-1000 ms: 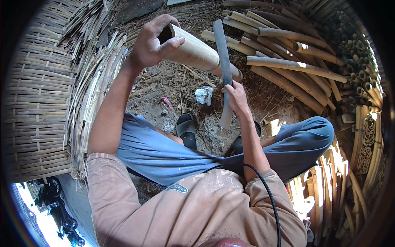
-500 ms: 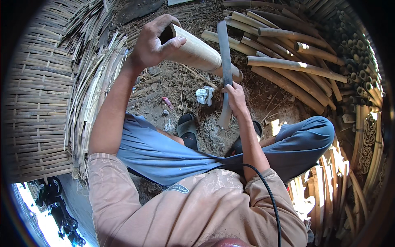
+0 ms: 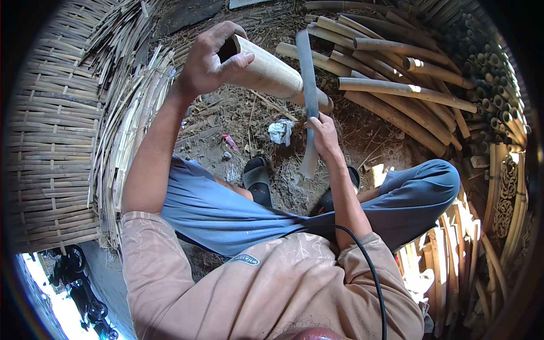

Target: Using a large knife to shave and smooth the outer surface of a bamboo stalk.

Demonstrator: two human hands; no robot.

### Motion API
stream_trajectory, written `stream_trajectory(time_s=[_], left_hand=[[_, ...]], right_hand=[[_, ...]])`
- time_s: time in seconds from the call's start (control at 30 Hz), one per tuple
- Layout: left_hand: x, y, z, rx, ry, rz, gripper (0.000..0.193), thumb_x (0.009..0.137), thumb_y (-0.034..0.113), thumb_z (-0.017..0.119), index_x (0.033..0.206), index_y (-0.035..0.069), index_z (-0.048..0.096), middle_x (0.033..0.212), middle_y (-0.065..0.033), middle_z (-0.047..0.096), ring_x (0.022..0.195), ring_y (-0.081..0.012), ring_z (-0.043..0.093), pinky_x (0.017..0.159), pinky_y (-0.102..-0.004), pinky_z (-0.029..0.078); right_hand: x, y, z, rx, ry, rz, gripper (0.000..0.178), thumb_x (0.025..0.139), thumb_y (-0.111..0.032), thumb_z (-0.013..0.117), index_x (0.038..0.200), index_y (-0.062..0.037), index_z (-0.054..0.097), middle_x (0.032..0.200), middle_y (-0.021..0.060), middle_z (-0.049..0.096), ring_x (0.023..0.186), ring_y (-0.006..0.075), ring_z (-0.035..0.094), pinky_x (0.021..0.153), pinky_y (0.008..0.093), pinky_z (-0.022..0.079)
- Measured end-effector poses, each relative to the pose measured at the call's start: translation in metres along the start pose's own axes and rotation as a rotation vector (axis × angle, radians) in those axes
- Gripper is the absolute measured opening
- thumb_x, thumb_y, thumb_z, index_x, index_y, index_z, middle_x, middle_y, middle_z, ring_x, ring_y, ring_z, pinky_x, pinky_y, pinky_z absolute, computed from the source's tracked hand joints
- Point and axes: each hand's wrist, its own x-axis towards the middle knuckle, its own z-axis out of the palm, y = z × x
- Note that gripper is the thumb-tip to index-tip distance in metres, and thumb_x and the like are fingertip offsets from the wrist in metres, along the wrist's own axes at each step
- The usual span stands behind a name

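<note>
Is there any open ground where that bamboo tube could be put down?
Only the dirt patch between the woven bamboo mat, the black sandals and the crumpled white rag. The right is crowded with stacked bamboo poles.

Tan bamboo, grey blade

Pale tan bamboo tube (image 3: 266,71), dull grey blade (image 3: 307,85), blue trousers (image 3: 238,212), peach shirt (image 3: 255,289), black sandals (image 3: 258,181).

bamboo tube (image 3: 272,71): near rim covered by left hand (image 3: 207,65); far end behind blade (image 3: 307,85) | blade handle: hidden inside right hand (image 3: 324,136)
</note>
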Motion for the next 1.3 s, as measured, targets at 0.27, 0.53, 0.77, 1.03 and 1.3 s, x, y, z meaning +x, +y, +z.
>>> stream_trajectory(time_s=[0.27, 0.53, 0.77, 1.03, 1.3], left_hand=[[0.001, 0.0, 0.0, 0.016, 0.001, 0.002, 0.035, 0.086, 0.03, 0.067, 0.105, 0.001, 0.063, 0.092, -0.0108, 0.063, 0.086, -0.0199, 0.062, 0.078, -0.0331, 0.049], [-0.003, -0.001, -0.001, -0.013, 0.017, 0.004, 0.036, 0.085, 0.03, 0.068, 0.105, 0.001, 0.062, 0.092, -0.0112, 0.062, 0.086, -0.02, 0.061, 0.077, -0.0331, 0.048], [0.002, 0.002, 0.0, 0.003, 0.013, 0.017, 0.036, 0.086, 0.031, 0.068, 0.106, 0.001, 0.062, 0.091, -0.0109, 0.061, 0.085, -0.02, 0.061, 0.077, -0.0335, 0.049], [-0.007, 0.004, 0.006, -0.018, 0.124, 0.051, 0.044, 0.083, 0.035, 0.076, 0.108, 0.002, 0.062, 0.086, -0.0131, 0.062, 0.077, -0.024, 0.064, 0.071, -0.0376, 0.052], [-0.005, 0.018, 0.02, -0.07, 0.15, 0.1, 0.048, 0.079, 0.029, 0.081, 0.112, 0.003, 0.059, 0.091, -0.0144, 0.063, 0.082, -0.0246, 0.067, 0.072, -0.0366, 0.055]], right_hand=[[0.006, 0.012, -0.002, 0.007, 0.045, -0.002, 0.021, 0.09, -0.018, 0.059, 0.08, 0.0003, 0.062, 0.069, 0.0032, 0.059, 0.058, 0.013, 0.056, 0.054, 0.0325, 0.049], [0.003, 0.006, 0.004, 0.114, -0.029, -0.053, 0.02, 0.09, -0.017, 0.059, 0.083, 0.0012, 0.063, 0.07, 0.0024, 0.059, 0.061, 0.0131, 0.056, 0.056, 0.0328, 0.048], [0.0, -0.005, 0.001, -0.166, 0.051, -0.127, 0.02, 0.089, -0.017, 0.063, 0.091, 0.0034, 0.065, 0.069, 0.0075, 0.062, 0.06, 0.0155, 0.059, 0.059, 0.0352, 0.05], [-0.042, -0.035, -0.007, -0.365, 0.024, -0.21, 0.023, 0.091, -0.017, 0.065, 0.102, 0.0031, 0.069, 0.067, 0.0085, 0.061, 0.058, 0.0135, 0.058, 0.057, 0.0322, 0.047], [-0.08, -0.009, -0.005, -0.263, 0.148, -0.087, 0.017, 0.091, -0.011, 0.063, 0.102, -0.0001, 0.07, 0.067, 0.0065, 0.063, 0.056, 0.0138, 0.055, 0.056, 0.0323, 0.045]])
